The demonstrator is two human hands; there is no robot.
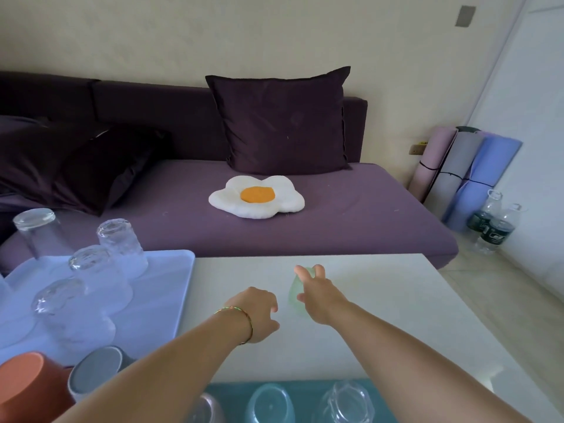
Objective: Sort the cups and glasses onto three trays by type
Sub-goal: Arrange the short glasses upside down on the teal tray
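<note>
- Wrapped around a pale green glass (295, 293), my right hand (320, 293) has fingers over its top and thumb low on its near side; the glass stands on the white table (381, 315), near the middle of the far half.
- My left hand (259, 312) hovers just beside it, fingers curled inward and holding nothing; whether it touches the tabletop I cannot tell. A thin bracelet (244, 323) circles that wrist.
- On the light blue tray (171, 285) at the table's left, four clear glasses stand upside down: a smooth tumbler (38, 233) at the far left corner, then three textured ones, the far one (122, 245), the middle one (97, 276) and the near one (73, 312).
- Nearer me at the left edge, an orange cup (27, 386) and a grey cup (97, 370) sit inverted, touching or almost so; what they rest on is out of view.
- Along the bottom edge lies a teal tray (308, 386) holding a teal-tinted glass (270, 404), a clear ribbed glass (348, 401), and a pinkish one (204, 410) partly hidden by my left forearm.
- Beyond the table is a purple sofa (351, 215) with a dark cushion (280, 120) and a fried-egg pillow (256, 196).
- Rolled mats (467, 172) lean in the right corner, with plastic bottles (491, 224) on the floor beside them.
</note>
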